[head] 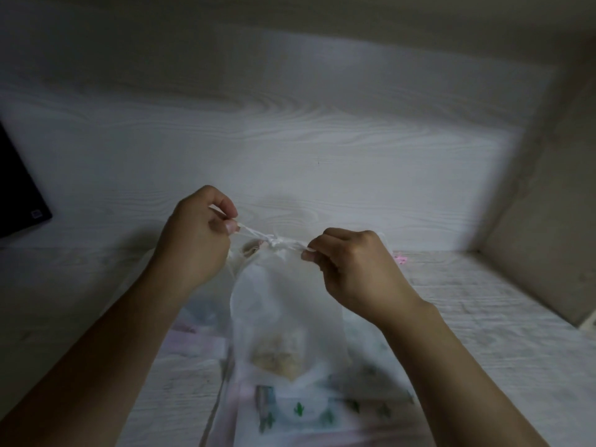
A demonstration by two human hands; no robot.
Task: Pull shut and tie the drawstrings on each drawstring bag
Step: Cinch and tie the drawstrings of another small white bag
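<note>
A: The drawstring bag (283, 314) is held up over the table (322, 150), a sheer white pouch hanging between the two hands, its neck gathered tight at the top. Something pale brown sits low inside it.

B: And the strings?

A: The drawstrings (274, 241) run nearly level from hand to hand, with a small knot bunched over the bag's neck. The left hand (196, 240) is raised a little higher, wrist bent, fingers curled in, thumb and forefinger pinching the left string end. The right hand (351, 269) sits lower, knuckles up, fingers folded, thumb pressed against the forefinger on the right string end.

B: How do the arms lie?

A: Both forearms come in from the bottom corners and angle toward each other, bare to the edge of view.

B: Anything underneath?

A: More sheer bags (309, 411) lie flat on the table below, one printed with small green cactus shapes; the view is blurred there. A dark flat object (19, 195) rests at the left edge.
</note>
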